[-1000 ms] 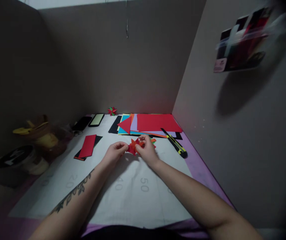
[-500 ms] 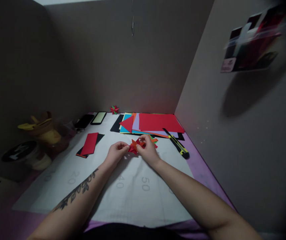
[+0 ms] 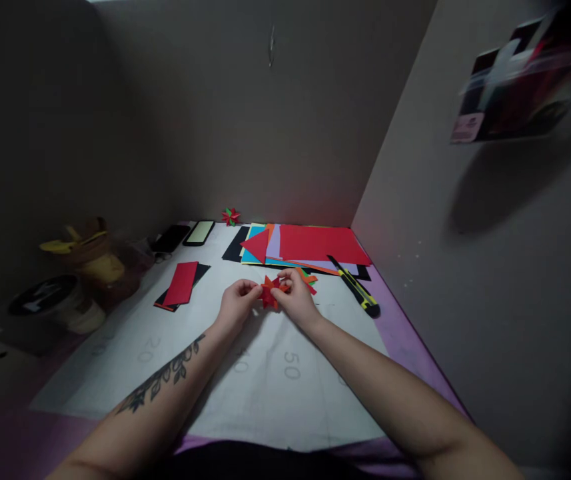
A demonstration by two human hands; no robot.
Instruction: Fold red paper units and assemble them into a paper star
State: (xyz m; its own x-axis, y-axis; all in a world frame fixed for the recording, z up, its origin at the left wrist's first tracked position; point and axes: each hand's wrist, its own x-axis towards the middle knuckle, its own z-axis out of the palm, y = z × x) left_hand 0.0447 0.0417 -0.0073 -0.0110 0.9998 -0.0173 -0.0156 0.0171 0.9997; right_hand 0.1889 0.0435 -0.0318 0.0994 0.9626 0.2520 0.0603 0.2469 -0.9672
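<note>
A red and orange folded paper star (image 3: 270, 293) is held between my two hands, over the middle of the white mat. My left hand (image 3: 239, 301) pinches its left points between thumb and fingers. From the right, my right hand (image 3: 296, 296) grips it with the thumb in front and the fingers curled behind. Just beyond my right hand lie orange, green and red paper pieces (image 3: 308, 280), partly hidden by it. A finished-looking red and green paper star (image 3: 230, 217) stands by the back wall.
Coloured paper sheets (image 3: 322, 243) are stacked at the back, with a yellow-black box cutter (image 3: 355, 287) at their right. Red and black paper strips (image 3: 181, 284) lie left, below two phones (image 3: 199, 233). Tubs (image 3: 55, 303) stand far left; a pouch (image 3: 515, 87) hangs on the right wall.
The paper star has turned slightly between my fingers, showing more of its red points. Both hands stay closed on it. The whole view has shifted a little.
</note>
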